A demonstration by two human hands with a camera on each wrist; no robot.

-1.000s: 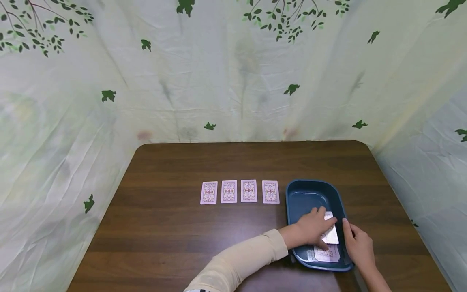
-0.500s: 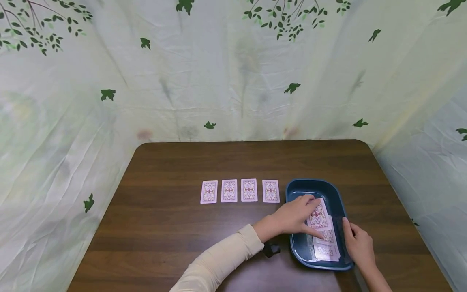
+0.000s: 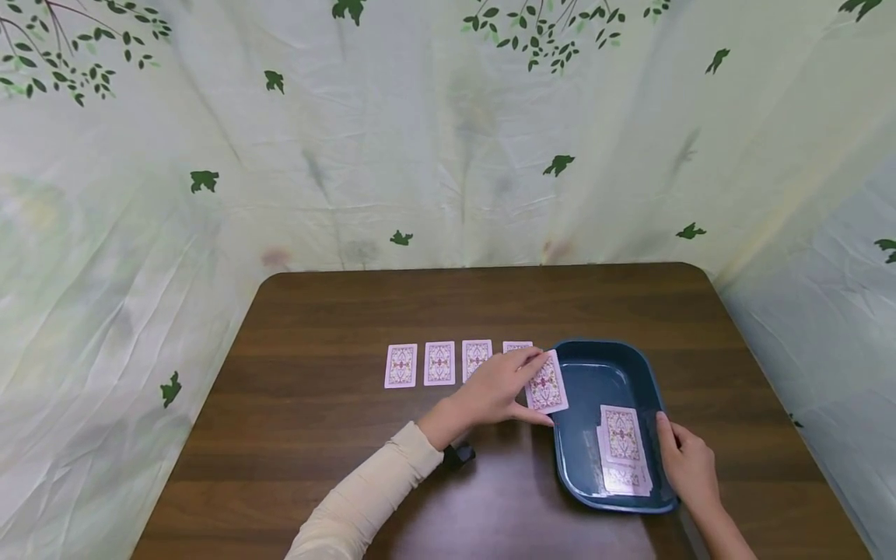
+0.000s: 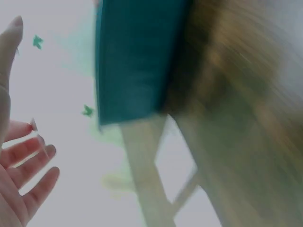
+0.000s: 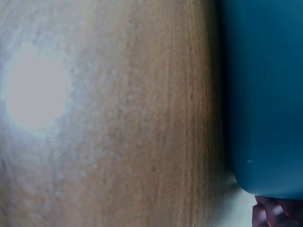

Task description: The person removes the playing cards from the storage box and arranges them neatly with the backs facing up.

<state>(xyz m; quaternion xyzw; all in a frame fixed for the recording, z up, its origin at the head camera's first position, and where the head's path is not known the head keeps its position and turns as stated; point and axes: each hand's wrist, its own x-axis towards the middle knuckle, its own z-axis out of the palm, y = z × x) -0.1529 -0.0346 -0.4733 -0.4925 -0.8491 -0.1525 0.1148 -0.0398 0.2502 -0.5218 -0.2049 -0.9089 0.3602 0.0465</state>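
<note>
In the head view my left hand (image 3: 493, 389) pinches a patterned playing card (image 3: 547, 383), raised and tilted at the left rim of a blue tray (image 3: 584, 490). The left wrist view shows that hand's fingers (image 4: 29, 163) spread, with the card only a thin edge-on sliver. My right hand (image 3: 689, 470) grips the tray's right rim, thumb on top; the right wrist view has just its fingertips (image 5: 279, 215) under the tray's wall. Inside the tray lies an overlapping pile of cards (image 3: 623, 439), backs up.
Several cards (image 3: 439, 363) lie back up in a spaced row left of the tray, the rightmost partly hidden by my left hand. The brown wooden table (image 3: 336, 311) ends at a hanging cloth (image 3: 448, 155) with printed leaves. A small black object (image 3: 458, 455) is at my left wrist.
My left hand has lifted a card from the pile in the tray and carried it leftward to the tray's left rim. The right hand stays on the tray.
</note>
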